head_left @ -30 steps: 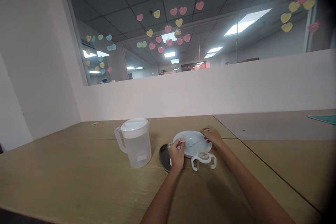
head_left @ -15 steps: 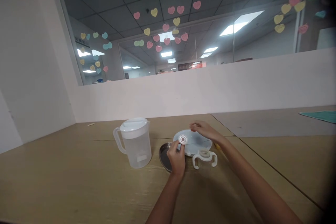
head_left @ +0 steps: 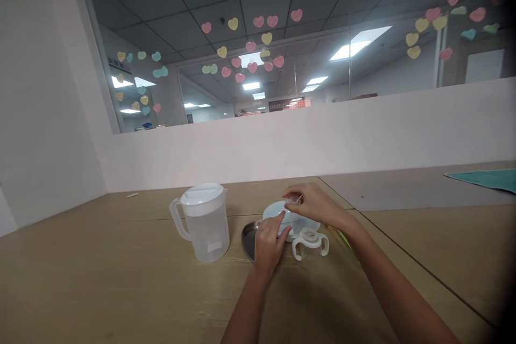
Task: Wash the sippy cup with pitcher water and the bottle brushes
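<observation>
My right hand is closed on a small clear cap above a pale blue plate. Just left of it, my left hand has thumb and fingers near a thin whitish piece below the cap; whether it grips that piece is unclear. Under and beside my left hand lies a dark round metal dish, partly covered. A bottle with a white two-handled collar stands upright in front of the plate, its top uncovered.
A clear lidded pitcher stands on the wooden table to the left. Something yellow-green lies partly under my right forearm. A teal cloth is at the far right, and a white wall rises behind.
My right hand has come down and closed on the clear cap. My left hand has turned, and the round white piece it held up is no longer seen face-on. The view shifted slightly.
</observation>
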A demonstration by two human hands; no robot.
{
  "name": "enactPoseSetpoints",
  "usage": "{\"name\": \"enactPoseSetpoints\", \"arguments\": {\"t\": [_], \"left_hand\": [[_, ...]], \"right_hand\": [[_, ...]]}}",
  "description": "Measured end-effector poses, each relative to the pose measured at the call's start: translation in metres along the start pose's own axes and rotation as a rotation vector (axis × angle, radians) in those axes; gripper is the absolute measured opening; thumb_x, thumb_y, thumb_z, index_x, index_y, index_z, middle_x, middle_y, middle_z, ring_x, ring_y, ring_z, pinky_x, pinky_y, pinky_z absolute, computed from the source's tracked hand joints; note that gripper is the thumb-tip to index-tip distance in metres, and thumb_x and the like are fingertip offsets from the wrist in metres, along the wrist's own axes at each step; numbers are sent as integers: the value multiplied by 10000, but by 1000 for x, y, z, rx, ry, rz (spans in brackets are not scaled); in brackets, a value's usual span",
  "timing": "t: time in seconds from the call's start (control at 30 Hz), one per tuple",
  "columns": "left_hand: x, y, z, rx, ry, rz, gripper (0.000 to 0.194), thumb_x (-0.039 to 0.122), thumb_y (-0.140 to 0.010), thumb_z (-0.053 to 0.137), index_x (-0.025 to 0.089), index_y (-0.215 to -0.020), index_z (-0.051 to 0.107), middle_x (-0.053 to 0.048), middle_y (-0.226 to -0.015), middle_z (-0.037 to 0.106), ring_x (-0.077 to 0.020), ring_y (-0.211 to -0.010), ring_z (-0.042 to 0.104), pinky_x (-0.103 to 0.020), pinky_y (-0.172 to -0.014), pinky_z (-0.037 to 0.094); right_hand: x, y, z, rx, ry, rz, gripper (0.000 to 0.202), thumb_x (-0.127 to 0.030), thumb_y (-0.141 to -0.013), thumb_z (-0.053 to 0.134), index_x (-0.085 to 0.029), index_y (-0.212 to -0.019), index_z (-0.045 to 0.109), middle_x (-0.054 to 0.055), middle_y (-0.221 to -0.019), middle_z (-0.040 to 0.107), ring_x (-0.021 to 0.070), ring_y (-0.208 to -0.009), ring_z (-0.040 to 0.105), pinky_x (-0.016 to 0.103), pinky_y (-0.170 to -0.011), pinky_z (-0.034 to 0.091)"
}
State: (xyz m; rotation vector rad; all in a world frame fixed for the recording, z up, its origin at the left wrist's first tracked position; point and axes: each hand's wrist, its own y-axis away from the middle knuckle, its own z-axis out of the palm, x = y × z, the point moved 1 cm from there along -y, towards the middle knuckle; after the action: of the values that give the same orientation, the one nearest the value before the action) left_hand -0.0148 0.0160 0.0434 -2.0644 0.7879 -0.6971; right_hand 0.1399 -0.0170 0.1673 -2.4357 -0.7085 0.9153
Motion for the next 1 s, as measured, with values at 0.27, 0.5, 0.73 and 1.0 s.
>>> {"name": "enactPoseSetpoints", "arguments": {"t": [0.27, 0.5, 0.73, 1.0], "left_hand": [[-19, 10, 10, -143, -267, -125, 226, 31, -706, 408, 180, -780, 562, -59, -769, 585, -202, -807, 520, -303, -755, 371], [-26, 7, 12, -356, -262, -361, 231, 13, -681, 439, 198, -743, 561, -20, -775, 595, -168, -789, 538, -255, -704, 348], [-28, 10, 17, -280, -263, -440, 237, -7, -687, 428, 189, -711, 560, -38, -909, 563, -164, -942, 503, -242, -770, 359], [-34, 15, 23, -282, -218, -548, 200, 17, -697, 399, 176, -740, 511, -52, -808, 580, -171, -772, 536, -249, -632, 333]], "right_hand": [[7, 3, -24, 130, 65, 75, 266, -321, -735, 515, -181, -856, 706, 30, -793, 688, 147, -697, 580, 246, -630, 412], [9, 2, -21, 52, 164, 67, 248, -320, -733, 523, -172, -768, 719, 47, -734, 690, 144, -675, 581, 237, -615, 404], [20, 0, -21, 111, 114, 110, 268, -347, -730, 544, -193, -875, 710, 58, -956, 690, 190, -847, 617, 261, -696, 450], [20, -1, -20, 106, 127, 130, 292, -360, -732, 552, -187, -919, 694, 66, -978, 685, 207, -889, 616, 273, -711, 458]]}}
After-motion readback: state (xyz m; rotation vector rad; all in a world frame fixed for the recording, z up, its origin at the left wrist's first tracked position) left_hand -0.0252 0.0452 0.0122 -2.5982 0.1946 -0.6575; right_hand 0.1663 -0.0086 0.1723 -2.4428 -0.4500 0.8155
